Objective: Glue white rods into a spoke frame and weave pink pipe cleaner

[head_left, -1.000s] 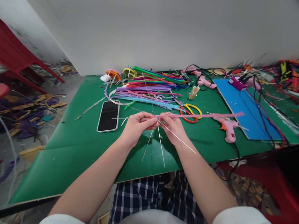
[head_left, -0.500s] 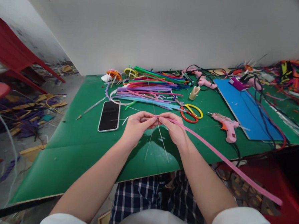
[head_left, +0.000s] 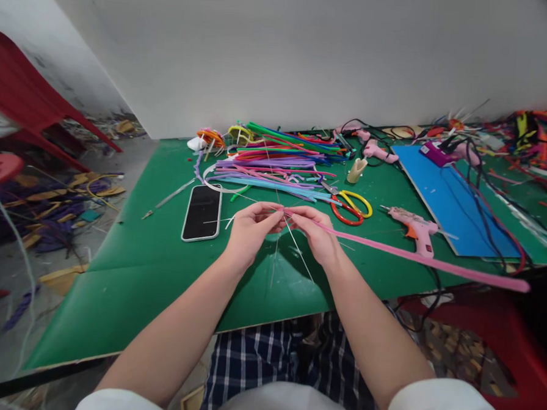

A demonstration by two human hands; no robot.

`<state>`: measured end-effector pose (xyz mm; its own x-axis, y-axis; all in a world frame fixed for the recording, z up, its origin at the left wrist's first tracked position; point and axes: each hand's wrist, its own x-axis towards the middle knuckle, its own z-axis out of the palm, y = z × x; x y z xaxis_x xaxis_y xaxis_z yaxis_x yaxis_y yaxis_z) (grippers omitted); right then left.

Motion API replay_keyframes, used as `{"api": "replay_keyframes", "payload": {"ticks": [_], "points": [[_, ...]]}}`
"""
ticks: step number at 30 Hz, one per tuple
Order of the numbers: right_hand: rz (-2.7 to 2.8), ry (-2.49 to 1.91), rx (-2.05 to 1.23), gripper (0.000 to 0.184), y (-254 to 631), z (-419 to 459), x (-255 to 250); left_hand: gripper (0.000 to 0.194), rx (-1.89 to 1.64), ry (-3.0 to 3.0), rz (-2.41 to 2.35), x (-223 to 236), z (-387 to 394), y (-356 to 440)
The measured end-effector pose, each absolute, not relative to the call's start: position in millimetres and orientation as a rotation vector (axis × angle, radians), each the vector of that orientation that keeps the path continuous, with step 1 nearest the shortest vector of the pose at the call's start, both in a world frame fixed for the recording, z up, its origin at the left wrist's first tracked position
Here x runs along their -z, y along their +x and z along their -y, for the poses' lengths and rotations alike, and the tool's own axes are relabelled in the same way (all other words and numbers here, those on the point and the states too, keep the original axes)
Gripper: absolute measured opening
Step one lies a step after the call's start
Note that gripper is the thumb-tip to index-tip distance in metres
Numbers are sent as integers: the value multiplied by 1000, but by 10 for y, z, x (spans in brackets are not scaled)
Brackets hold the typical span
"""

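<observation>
My left hand (head_left: pixel 253 227) pinches the middle of a set of thin metal wires (head_left: pixel 301 253) that spread out like spokes. My right hand (head_left: pixel 314 230) is closed on a pink pipe cleaner (head_left: pixel 417 256) right beside it, where the pipe cleaner meets the crossing of the wires. The fingertips of both hands nearly touch and hide the crossing itself. From my right hand the long free end of the pipe cleaner runs out to the right above the table edge.
Beyond my hands lie many coloured pipe cleaners (head_left: pixel 275 165) and scissors (head_left: pixel 350 208). A phone (head_left: pixel 201 213) is at left. To the right are a pink glue gun (head_left: pixel 414 229), a blue board (head_left: pixel 457 202) and cables. A red chair (head_left: pixel 27 94) stands at far left.
The free end of the pink pipe cleaner has swung upward on the right and now crosses in front of the glue gun. The wires have turned slightly; both hands remain close together.
</observation>
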<state>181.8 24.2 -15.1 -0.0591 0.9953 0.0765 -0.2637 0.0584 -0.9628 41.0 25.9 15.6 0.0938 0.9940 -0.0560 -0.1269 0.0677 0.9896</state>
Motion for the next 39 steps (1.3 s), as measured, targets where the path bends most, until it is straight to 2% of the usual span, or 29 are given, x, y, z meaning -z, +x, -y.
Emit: {"api": "replay_keyframes", "payload": {"ticks": [5, 14, 21, 25, 28, 29, 31, 33, 35, 39], "points": [[1132, -1020, -1272, 22, 1802, -223, 114, 24, -1176, 1105, -1097, -118, -290, 394], [1067, -1139, -1120, 20, 1755, -226, 90, 28, -1121, 1069, -1086, -81, -312, 397], [971, -1128, -1081, 20, 1799, -285, 149, 37, -995, 989, -974, -140, -296, 400], [894, -1087, -1112, 19, 1849, -309, 141, 52, -902, 1066, -875, -211, -319, 311], [785, -1070, -1100, 18, 1898, -336, 135, 61, -962, 1109, -840, -320, -297, 97], [752, -1063, -1099, 17, 1911, -344, 131, 56, -1109, 1103, -866, -375, -259, 24], [701, -1048, -1105, 16, 1929, -356, 122, 35, -1454, 1051, -868, -509, -110, -48], [676, -1035, -1120, 15, 1937, -361, 111, 15, -1561, 994, -736, -645, 143, 44], [664, -1020, -1140, 14, 1944, -362, 104, 12, -1411, 928, -487, -721, 485, 298], [628, -1002, -1153, 15, 1986, -358, 94, 31, -882, 967, -188, -502, 1348, 813]]}}
